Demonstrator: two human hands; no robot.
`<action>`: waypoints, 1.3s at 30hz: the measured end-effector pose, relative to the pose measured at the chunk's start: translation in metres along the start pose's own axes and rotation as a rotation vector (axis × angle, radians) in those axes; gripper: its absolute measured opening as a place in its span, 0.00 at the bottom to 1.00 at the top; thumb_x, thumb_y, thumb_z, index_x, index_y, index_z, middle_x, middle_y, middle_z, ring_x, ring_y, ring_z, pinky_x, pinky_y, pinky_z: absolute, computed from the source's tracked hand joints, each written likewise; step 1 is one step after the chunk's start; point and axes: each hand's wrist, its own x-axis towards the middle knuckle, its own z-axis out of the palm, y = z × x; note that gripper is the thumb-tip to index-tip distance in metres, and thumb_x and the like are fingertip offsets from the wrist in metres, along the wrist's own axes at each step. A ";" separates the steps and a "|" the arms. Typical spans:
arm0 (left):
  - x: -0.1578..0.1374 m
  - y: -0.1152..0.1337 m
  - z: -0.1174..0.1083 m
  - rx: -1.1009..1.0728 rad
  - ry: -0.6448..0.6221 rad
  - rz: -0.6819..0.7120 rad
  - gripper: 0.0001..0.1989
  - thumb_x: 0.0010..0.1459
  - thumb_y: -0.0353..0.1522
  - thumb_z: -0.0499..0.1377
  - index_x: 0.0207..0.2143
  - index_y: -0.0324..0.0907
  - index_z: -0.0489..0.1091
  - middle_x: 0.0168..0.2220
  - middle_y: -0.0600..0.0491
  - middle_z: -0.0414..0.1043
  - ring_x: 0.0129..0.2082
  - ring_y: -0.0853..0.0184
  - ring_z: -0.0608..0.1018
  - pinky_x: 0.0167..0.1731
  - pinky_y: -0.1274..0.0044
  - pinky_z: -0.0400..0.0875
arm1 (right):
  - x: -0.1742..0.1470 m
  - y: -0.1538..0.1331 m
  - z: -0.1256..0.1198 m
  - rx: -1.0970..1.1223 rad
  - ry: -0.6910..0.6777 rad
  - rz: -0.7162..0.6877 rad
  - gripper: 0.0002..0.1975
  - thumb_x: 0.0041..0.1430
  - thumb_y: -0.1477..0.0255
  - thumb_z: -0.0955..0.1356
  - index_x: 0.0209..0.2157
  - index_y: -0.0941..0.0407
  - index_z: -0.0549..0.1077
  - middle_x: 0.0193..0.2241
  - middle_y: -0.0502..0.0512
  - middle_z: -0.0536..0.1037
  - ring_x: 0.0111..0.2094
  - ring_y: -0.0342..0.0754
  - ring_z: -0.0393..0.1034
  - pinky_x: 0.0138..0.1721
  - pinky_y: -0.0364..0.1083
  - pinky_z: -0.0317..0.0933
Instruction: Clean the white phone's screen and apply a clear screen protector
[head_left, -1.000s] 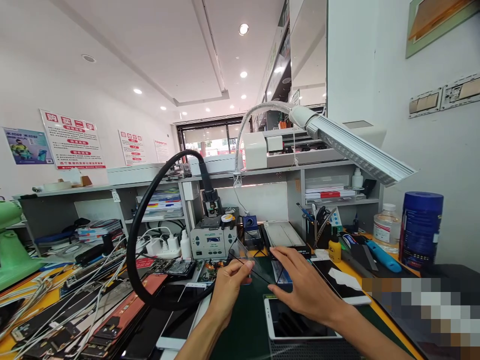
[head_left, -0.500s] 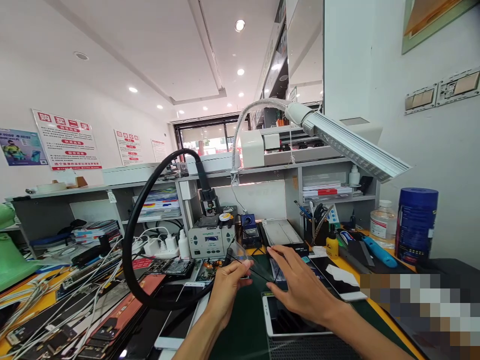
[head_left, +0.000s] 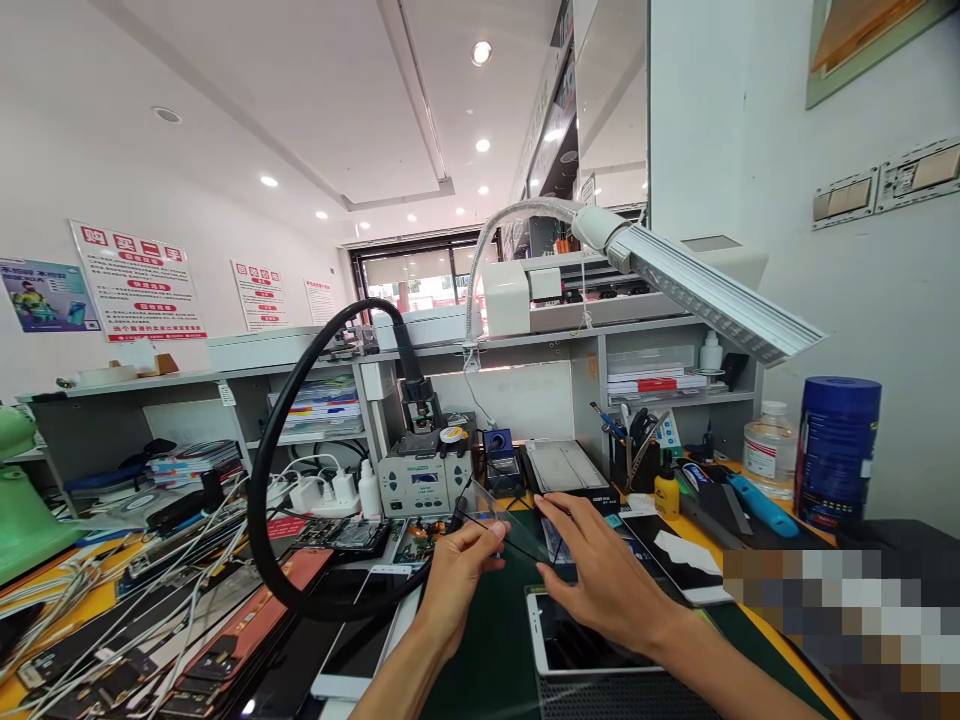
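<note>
My left hand [head_left: 459,565] is closed in a pinch, thumb against forefinger, on a clear sheet with thin dark edges [head_left: 517,540]. The sheet is tilted above the green mat, and its outline is hard to make out. My right hand [head_left: 600,565] has thumb and fingers spread around the sheet's right end; whether it touches the sheet cannot be made out. Below the right hand lies a white-framed phone [head_left: 574,640] with a dark screen, on a black perforated pad [head_left: 622,698]. The palm and wrist cover part of the phone.
A thick black hose [head_left: 259,500] loops down at the left from a grey soldering station [head_left: 424,480]. Phones, circuit boards and white cables crowd the left side. Right stand a yellow bottle [head_left: 666,490], a pen holder [head_left: 626,465] and a blue canister [head_left: 836,450]. A lamp [head_left: 712,290] hangs above.
Both hands keep nearly the same places and grip. The whole view has shifted very slightly.
</note>
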 end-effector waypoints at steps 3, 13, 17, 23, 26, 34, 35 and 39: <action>0.000 0.000 0.000 0.018 -0.005 0.009 0.17 0.53 0.45 0.67 0.29 0.38 0.80 0.42 0.45 0.73 0.40 0.61 0.72 0.37 0.75 0.71 | 0.000 0.000 0.000 0.012 -0.005 0.014 0.33 0.60 0.73 0.67 0.65 0.56 0.55 0.57 0.66 0.65 0.58 0.59 0.63 0.55 0.57 0.67; 0.000 0.001 -0.005 -0.001 -0.028 0.038 0.19 0.59 0.45 0.60 0.41 0.39 0.79 0.38 0.48 0.71 0.40 0.61 0.72 0.39 0.73 0.72 | 0.004 0.001 -0.003 0.040 0.059 0.054 0.33 0.59 0.73 0.67 0.64 0.55 0.56 0.56 0.64 0.67 0.57 0.58 0.65 0.56 0.55 0.68; 0.003 -0.003 -0.009 -0.018 -0.009 0.055 0.17 0.57 0.40 0.57 0.38 0.38 0.80 0.42 0.46 0.72 0.40 0.60 0.73 0.39 0.71 0.72 | 0.004 0.004 -0.004 0.061 0.057 0.085 0.32 0.59 0.73 0.67 0.64 0.54 0.56 0.56 0.63 0.66 0.57 0.57 0.65 0.56 0.55 0.67; 0.005 -0.001 -0.011 0.025 0.070 0.080 0.15 0.51 0.36 0.56 0.31 0.38 0.80 0.40 0.47 0.74 0.36 0.61 0.74 0.35 0.73 0.71 | 0.004 0.008 -0.007 0.089 0.081 0.132 0.32 0.60 0.71 0.67 0.64 0.52 0.55 0.57 0.62 0.65 0.58 0.58 0.64 0.56 0.56 0.67; 0.006 0.002 -0.013 0.048 0.139 0.106 0.14 0.50 0.36 0.57 0.29 0.38 0.80 0.34 0.48 0.74 0.32 0.63 0.74 0.33 0.74 0.70 | 0.005 0.011 -0.008 0.098 0.127 0.161 0.31 0.61 0.70 0.66 0.64 0.52 0.55 0.57 0.62 0.65 0.59 0.58 0.63 0.57 0.58 0.66; 0.016 0.016 -0.040 0.091 0.432 0.226 0.16 0.51 0.41 0.58 0.29 0.38 0.78 0.23 0.54 0.68 0.25 0.66 0.71 0.29 0.75 0.69 | 0.008 0.026 -0.006 0.129 0.227 0.292 0.30 0.63 0.64 0.66 0.64 0.52 0.56 0.58 0.64 0.64 0.57 0.62 0.64 0.53 0.60 0.67; 0.017 0.018 -0.044 0.109 0.476 0.235 0.16 0.51 0.42 0.58 0.29 0.38 0.77 0.22 0.55 0.68 0.24 0.66 0.70 0.28 0.75 0.69 | 0.008 0.028 -0.006 0.135 0.232 0.309 0.30 0.62 0.63 0.66 0.64 0.52 0.56 0.58 0.64 0.64 0.57 0.62 0.64 0.53 0.60 0.68; 0.016 0.024 -0.059 0.246 0.635 0.241 0.19 0.53 0.43 0.55 0.34 0.37 0.77 0.19 0.57 0.66 0.21 0.66 0.69 0.25 0.76 0.66 | 0.009 0.032 -0.007 0.144 0.266 0.334 0.30 0.62 0.62 0.67 0.63 0.52 0.57 0.57 0.64 0.65 0.56 0.62 0.65 0.52 0.60 0.68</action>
